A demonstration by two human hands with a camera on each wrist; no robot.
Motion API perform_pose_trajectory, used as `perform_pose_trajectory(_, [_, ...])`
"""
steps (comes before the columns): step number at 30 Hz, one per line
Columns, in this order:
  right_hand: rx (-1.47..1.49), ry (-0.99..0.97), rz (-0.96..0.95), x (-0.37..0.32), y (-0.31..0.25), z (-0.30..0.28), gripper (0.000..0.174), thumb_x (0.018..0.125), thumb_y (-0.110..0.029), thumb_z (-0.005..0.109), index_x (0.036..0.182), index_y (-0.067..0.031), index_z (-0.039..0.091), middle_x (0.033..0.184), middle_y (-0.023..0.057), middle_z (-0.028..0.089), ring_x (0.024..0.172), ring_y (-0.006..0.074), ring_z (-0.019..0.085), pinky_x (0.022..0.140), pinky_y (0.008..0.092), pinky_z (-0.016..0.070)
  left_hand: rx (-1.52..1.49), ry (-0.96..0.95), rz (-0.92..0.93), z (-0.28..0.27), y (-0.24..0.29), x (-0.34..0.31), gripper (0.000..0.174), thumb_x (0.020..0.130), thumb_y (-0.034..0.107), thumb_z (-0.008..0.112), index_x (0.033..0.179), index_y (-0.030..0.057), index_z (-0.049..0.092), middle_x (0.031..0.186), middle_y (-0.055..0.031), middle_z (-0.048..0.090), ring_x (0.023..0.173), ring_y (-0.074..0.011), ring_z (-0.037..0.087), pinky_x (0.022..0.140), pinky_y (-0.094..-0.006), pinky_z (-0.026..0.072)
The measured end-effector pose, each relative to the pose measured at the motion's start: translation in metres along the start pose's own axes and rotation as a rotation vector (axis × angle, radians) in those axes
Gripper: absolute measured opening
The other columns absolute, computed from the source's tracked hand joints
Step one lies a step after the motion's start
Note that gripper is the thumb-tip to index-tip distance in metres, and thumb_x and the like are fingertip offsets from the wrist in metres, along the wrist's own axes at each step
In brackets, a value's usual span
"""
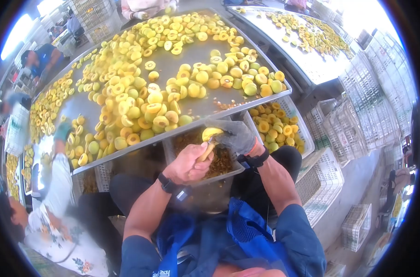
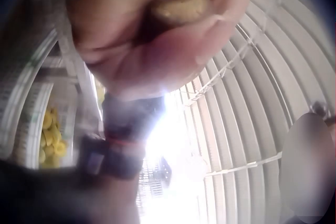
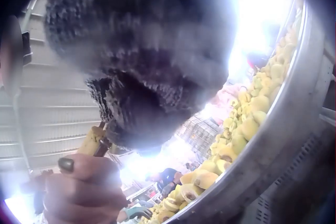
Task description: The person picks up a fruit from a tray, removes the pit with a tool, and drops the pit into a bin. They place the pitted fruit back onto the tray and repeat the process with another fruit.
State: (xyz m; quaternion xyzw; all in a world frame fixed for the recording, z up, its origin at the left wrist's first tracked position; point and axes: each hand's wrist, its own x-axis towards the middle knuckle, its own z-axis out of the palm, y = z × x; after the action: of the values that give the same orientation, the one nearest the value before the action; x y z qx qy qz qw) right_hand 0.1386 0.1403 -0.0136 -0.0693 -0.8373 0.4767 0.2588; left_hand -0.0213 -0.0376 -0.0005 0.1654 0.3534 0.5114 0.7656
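Note:
My bare left hand (image 1: 190, 164) grips the wooden handle (image 1: 207, 152) of a small tool. The butt of the handle (image 2: 180, 9) shows inside the curled left hand (image 2: 152, 40) in the left wrist view. A dark glove covers my right hand (image 1: 238, 137), which holds a yellow fruit piece (image 1: 211, 133) against the tool's tip. In the right wrist view, the glove of the right hand (image 3: 142, 61) hides the fruit, and the handle (image 3: 91, 142) rises from the left fist (image 3: 84, 190). Both hands are over a crate of scraps (image 1: 221, 171).
A metal table (image 1: 173, 62) bears many halved yellow fruits, its raised rim just ahead of the hands. A crate (image 1: 307, 138) of fruit stands to the right, near stacked white crates (image 1: 371, 97). Another person's gloved hand (image 1: 62, 131) is at the table's left.

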Motion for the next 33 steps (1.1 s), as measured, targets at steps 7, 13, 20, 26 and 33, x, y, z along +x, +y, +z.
perform_pose_trajectory(7, [0.026, -0.056, 0.093, -0.002, -0.02, 0.002, 0.046, 0.094, -0.004, 0.071, 0.139, -0.0018, 0.063, 0.123, 0.0104, 0.073, 0.115, 0.0198, 0.066, 0.1, 0.0335, 0.0513, 0.243, 0.086, 0.028, 0.001, 0.0, -0.005, 0.047, 0.111, 0.045, 0.047, 0.093, 0.0024, 0.057, 0.057, 0.0028, 0.042, 0.039, -0.0062, 0.036, 0.035, -0.0232, 0.0292])
perform_pose_trajectory(13, [-0.083, -0.039, -0.048, 0.005, -0.025, -0.003, 0.047, 0.092, -0.001, 0.073, 0.138, 0.0005, 0.063, 0.123, 0.0093, 0.072, 0.113, 0.0174, 0.065, 0.1, 0.0324, 0.0514, 0.017, -0.042, 0.02, -0.002, -0.002, -0.007, 0.045, 0.11, 0.045, 0.049, 0.095, 0.0034, 0.057, 0.056, 0.0033, 0.04, 0.038, -0.006, 0.035, 0.034, -0.0232, 0.0284])
perform_pose_trajectory(20, [0.104, 0.026, 0.04, 0.007, -0.024, 0.005, 0.045, 0.084, -0.004, 0.079, 0.128, -0.0032, 0.07, 0.117, 0.0103, 0.073, 0.11, 0.0234, 0.067, 0.099, 0.0358, 0.051, -0.145, -0.15, -0.01, -0.012, -0.008, -0.001, 0.044, 0.11, 0.044, 0.049, 0.096, 0.0034, 0.056, 0.056, 0.0035, 0.039, 0.038, -0.0061, 0.035, 0.033, -0.0231, 0.0276])
perform_pose_trajectory(26, [0.051, 0.042, 0.039, -0.004, -0.016, 0.013, 0.049, 0.095, -0.007, 0.071, 0.142, -0.0053, 0.061, 0.123, 0.0089, 0.072, 0.111, 0.0172, 0.066, 0.097, 0.0318, 0.0527, 0.151, -0.012, 0.115, -0.006, -0.009, -0.004, 0.047, 0.111, 0.044, 0.049, 0.093, 0.0013, 0.057, 0.056, 0.0031, 0.041, 0.038, -0.0056, 0.036, 0.034, -0.0225, 0.029])
perform_pose_trajectory(33, [-0.004, -0.164, -0.04, -0.002, -0.023, -0.008, 0.052, 0.093, 0.0, 0.067, 0.144, -0.003, 0.06, 0.121, 0.0078, 0.074, 0.106, 0.016, 0.068, 0.093, 0.0301, 0.0546, 0.193, -0.04, 0.066, 0.001, -0.008, -0.011, 0.049, 0.11, 0.045, 0.05, 0.091, 0.0009, 0.057, 0.056, 0.0037, 0.04, 0.038, -0.0045, 0.036, 0.034, -0.0218, 0.0293])
